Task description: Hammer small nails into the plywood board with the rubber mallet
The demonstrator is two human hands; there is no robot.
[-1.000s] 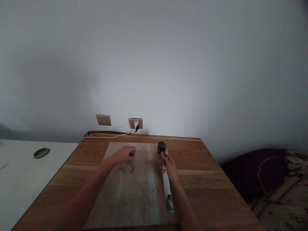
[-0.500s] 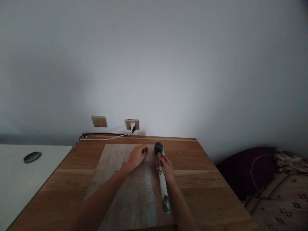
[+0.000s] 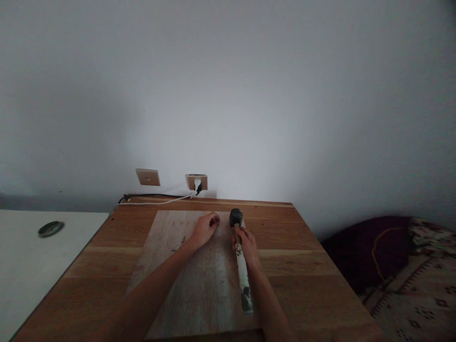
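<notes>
A pale wooden board (image 3: 210, 280) lies on a brown wooden table (image 3: 288, 261). My right hand (image 3: 246, 242) is closed round the upper handle of a hammer (image 3: 241, 266), whose dark head rests on the board's far part and whose paint-stained white handle runs back toward me. My left hand (image 3: 205, 229) rests on the board just left of the hammer head, fingers curled in a pinch; what it holds is too small to make out. A few small dark nails (image 3: 180, 243) lie on the board to the left of my left forearm.
Two wall plates sit above the table's far edge; a plug with white and black cables (image 3: 156, 199) runs along that edge. A white table (image 3: 32, 256) with a dark round disc (image 3: 51, 228) stands to the left. A dark cushion (image 3: 363, 251) and patterned fabric lie on the right.
My left hand moved from the nails at the board's left-centre to the right and farther away, beside the hammer head. The hammer and my right hand kept nearly still.
</notes>
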